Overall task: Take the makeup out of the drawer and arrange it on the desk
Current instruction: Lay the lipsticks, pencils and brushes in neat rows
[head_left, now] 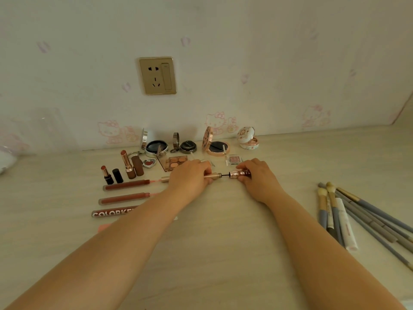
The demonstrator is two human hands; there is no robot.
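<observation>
Slim gold mascara [213,175] held low over worktop [223,253], just in front of eyeshadow palette [175,162]. Left hand [190,176] curled round wand handle; right hand [254,175] pinching patterned tube end; dark brush tip exposed between. Likely light, rigid, smooth, so prone to rolling; wet tip apt to smear. Best gripped mid-barrel, both parts. Pale wood-grain worktop, flat, slick-looking. Behind palette: open compacts [218,145] against wallpapered wall, gold socket [157,75] above. Left of palette: lipsticks. Far right of palette: brushes [348,211].
</observation>
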